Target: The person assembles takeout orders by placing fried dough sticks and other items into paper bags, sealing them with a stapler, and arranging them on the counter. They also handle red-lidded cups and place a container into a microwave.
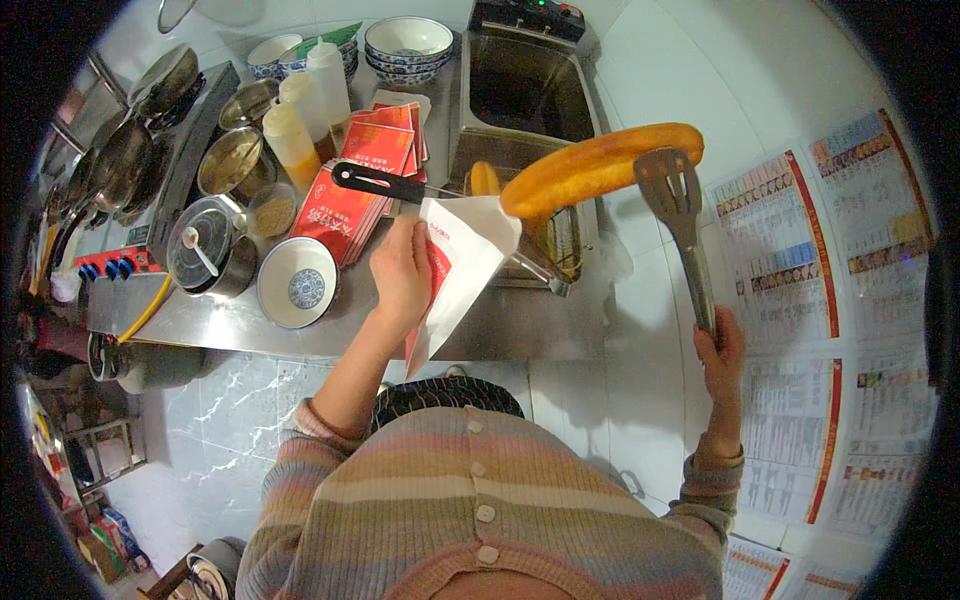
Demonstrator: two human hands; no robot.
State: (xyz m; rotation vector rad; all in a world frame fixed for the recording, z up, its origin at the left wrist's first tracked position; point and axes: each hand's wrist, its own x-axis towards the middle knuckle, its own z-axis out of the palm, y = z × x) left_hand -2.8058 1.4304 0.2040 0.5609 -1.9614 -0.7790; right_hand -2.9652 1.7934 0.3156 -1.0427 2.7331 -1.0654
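Note:
A white and red paper bag (469,259) is gripped along its left side by my left hand (403,266). At the bag's mouth lies one end of a long golden fried dough stick (600,169); the bag's edge hides how far in it reaches. My right hand (720,352) grasps the metal handle of a slotted spatula (675,202). The spatula's dark blade overlaps the far end of the dough stick. Behind the bag, a black handle (379,182) rests over a stack of red paper bags (341,214).
A deep fryer (525,82) stands at the back, with another fried piece (484,180) in front. Squeeze bottles (289,142), a patterned bowl (298,283) and a lidded pot (206,244) occupy the steel counter (375,337). A burner stove (120,259) is left; a tiled wall with posters (772,255) is right.

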